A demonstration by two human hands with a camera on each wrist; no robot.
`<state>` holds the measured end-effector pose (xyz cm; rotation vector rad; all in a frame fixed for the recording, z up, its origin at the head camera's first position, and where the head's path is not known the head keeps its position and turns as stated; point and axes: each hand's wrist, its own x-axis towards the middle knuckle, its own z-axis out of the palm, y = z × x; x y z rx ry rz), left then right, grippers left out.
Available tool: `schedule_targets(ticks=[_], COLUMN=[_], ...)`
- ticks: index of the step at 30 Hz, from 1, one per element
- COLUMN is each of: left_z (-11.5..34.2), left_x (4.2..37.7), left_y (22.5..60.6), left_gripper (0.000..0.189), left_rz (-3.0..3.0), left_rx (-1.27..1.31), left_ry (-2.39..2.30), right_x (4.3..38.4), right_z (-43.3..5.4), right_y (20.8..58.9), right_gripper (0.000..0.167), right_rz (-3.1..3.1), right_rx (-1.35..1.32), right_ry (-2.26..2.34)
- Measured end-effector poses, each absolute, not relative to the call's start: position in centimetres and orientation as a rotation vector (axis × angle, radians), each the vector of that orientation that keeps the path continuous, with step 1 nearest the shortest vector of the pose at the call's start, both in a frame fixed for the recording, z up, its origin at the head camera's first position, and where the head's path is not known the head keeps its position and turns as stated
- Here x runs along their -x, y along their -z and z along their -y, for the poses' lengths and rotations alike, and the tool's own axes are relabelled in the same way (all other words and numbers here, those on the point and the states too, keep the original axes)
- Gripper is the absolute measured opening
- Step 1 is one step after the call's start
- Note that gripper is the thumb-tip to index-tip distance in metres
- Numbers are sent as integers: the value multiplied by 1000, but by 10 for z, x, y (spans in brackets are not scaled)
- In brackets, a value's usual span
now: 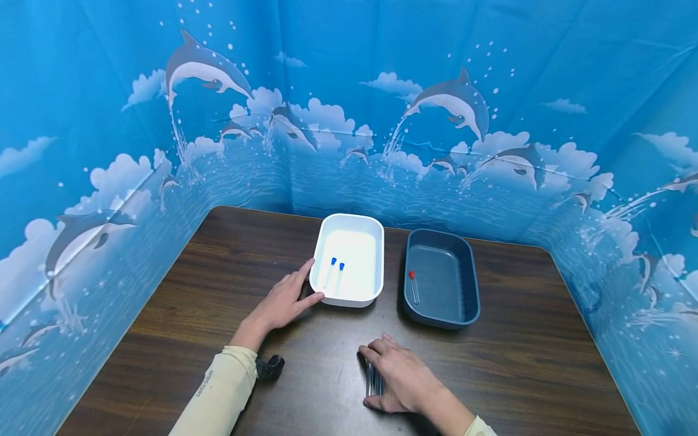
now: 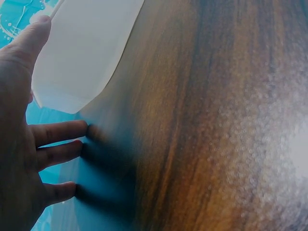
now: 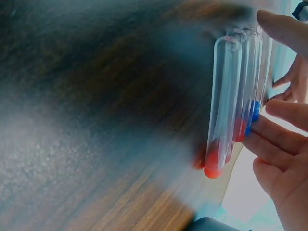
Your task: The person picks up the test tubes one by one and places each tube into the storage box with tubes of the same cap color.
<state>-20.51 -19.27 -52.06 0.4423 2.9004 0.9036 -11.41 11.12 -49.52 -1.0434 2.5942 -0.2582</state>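
My left hand [image 1: 282,301] rests at the near-left corner of the white tray [image 1: 380,260]. Its thumb lies at the rim and the other fingers stretch along the outside, straight in the left wrist view. Inside the tray are two blue-capped test tubes [image 1: 341,266]. Nearer the front, my right hand [image 1: 400,376] spans several clear test tubes [image 1: 374,383] lengthwise. In the right wrist view its thumb is at their rounded ends, its fingertips beside the caps. A red cap [image 3: 212,166] and a blue cap [image 3: 255,109] show there; the palm hides part of the group from above.
A dark blue-grey tray [image 1: 470,284] stands to the right of the white one, holding one red-capped test tube [image 1: 413,284]. Both trays sit near the far edge of the brown wooden table [image 1: 523,327]. A dolphin-patterned curtain [image 1: 338,109] hangs behind and at both sides.
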Motion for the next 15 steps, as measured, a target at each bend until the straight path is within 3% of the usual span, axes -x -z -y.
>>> schedule_targets(ticks=[15], left_z=[193], left_x=[205], left_y=[520], left_gripper=[90], left_rz=[-2908], left_rx=[-449], left_ry=[-899], right_x=[115], right_z=[-116], right_y=[484], right_gripper=[84], right_rz=[-2675], right_rx=[1042], right_ry=[337])
